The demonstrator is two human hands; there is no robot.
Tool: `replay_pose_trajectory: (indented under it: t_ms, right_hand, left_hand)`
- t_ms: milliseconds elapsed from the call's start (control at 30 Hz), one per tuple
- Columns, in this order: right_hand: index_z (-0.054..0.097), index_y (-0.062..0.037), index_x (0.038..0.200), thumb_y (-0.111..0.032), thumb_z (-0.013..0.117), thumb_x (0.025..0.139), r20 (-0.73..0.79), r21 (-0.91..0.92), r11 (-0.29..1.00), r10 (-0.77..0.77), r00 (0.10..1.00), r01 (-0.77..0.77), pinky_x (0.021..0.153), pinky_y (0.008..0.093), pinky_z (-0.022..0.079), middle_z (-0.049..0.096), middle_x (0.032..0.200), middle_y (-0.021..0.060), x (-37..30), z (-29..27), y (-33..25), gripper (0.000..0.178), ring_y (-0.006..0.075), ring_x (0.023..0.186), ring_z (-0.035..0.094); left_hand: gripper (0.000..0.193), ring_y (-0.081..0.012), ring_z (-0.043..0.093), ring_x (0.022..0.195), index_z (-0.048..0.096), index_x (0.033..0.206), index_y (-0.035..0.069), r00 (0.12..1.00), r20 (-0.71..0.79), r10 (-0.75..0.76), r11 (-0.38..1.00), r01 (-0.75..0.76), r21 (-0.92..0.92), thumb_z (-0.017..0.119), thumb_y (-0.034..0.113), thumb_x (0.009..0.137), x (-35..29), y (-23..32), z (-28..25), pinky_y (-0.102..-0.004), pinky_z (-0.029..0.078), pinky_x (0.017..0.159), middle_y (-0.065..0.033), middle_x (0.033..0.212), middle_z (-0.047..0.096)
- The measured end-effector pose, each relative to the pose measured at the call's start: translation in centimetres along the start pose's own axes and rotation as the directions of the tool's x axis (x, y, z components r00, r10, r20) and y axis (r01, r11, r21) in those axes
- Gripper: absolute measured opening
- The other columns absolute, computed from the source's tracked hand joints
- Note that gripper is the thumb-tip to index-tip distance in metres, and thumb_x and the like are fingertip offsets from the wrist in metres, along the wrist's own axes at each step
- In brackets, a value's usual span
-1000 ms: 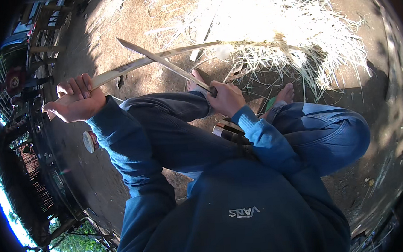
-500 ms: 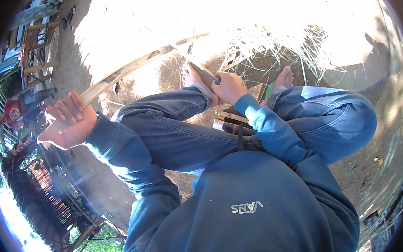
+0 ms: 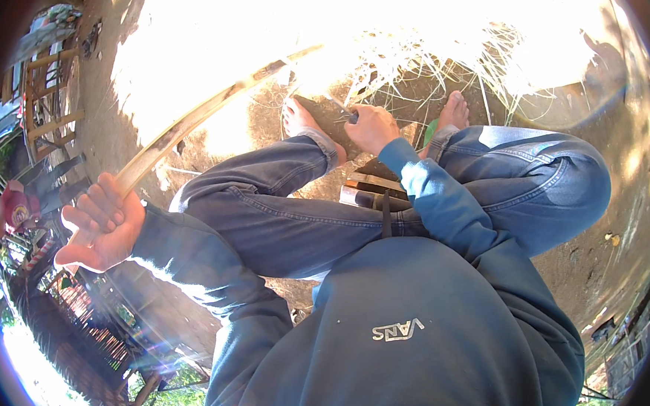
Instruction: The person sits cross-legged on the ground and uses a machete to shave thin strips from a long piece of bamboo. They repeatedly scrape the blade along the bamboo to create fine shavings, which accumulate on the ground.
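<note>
My left hand (image 3: 107, 224) is closed around the near end of a long pale bamboo strip (image 3: 186, 124). The strip runs away from me to the upper right and curves slightly, its far end fading into glare. My right hand (image 3: 372, 128), in front of my lap, grips the dark handle of a knife (image 3: 340, 104). Its blade points up and left toward the strip and looks thin, nearly edge-on. Bright sun hides the blade's tip, so I cannot tell whether it touches the strip.
Thin pale shavings (image 3: 435, 62) lie heaped beyond my bare feet (image 3: 301, 119). A sheath-like wooden holder (image 3: 362, 198) sits at my waist. Far left, a person in a red top (image 3: 19, 208) is near a wooden frame (image 3: 50, 93) and a thatched structure (image 3: 57, 323).
My left hand and the strip have shifted down and a little left. The knife blade has turned from showing its flat side to nearly edge-on. My right hand is slightly higher in view.
</note>
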State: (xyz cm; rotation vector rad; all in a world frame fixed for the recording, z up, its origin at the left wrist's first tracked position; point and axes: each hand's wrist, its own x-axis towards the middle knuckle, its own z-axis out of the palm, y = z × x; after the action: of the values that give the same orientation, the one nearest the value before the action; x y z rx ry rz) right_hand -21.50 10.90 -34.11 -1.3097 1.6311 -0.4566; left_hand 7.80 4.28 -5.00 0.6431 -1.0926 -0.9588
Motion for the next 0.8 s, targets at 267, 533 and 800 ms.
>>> replay_pose_trajectory:
  t_ms: [267, 533, 800]
  right_hand:
    - [0.068, -0.006, 0.095, -0.029, 0.057, 0.078, 0.014, -0.038, 0.97, 0.239, 0.971, -0.239, 0.084, 0.0406, 0.05, 0.068, 0.095, 0.0172, 2.1, 1.1, 3.1, 0.031, 0.0345, 0.09, 0.065]
    - [0.067, -0.0071, 0.093, -0.028, 0.056, 0.078, 0.022, -0.053, 0.991, 0.121, 0.992, -0.119, 0.082, 0.0413, 0.051, 0.067, 0.096, 0.0188, 1.0, 1.0, 1.3, 0.028, 0.0355, 0.09, 0.065]
    - [0.066, -0.0036, 0.102, -0.026, 0.053, 0.08, 0.021, -0.12, 0.926, 0.362, 0.932, -0.357, 0.087, 0.0423, 0.05, 0.067, 0.1, 0.0211, 2.0, 0.6, 7.2, 0.034, 0.0342, 0.096, 0.064]
  left_hand:
    - [0.068, -0.0082, 0.019, 0.039, 0.034, 0.056, 0.015, 0.999, -0.044, -0.021, 0.999, 0.02, -0.031, 0.054, 0.076, 0.075, 0.2, -0.2, 0.0, -0.0263, 0.019, 0.048, 0.0046, 0.042, 0.024]
    - [0.071, -0.0102, 0.025, 0.045, 0.046, 0.069, 0.008, 0.995, -0.026, 0.093, 0.996, -0.093, -0.012, 0.047, 0.079, 0.076, 0.3, -0.9, -0.2, -0.029, 0.021, 0.051, 0.0012, 0.052, 0.027]
    - [0.076, -0.0126, 0.031, 0.047, 0.05, 0.067, 0.006, 0.983, -0.143, 0.113, 0.992, -0.105, 0.063, 0.055, 0.081, 0.066, 0.9, -0.5, -1.2, -0.0304, 0.03, 0.054, 0.0001, 0.051, 0.032]
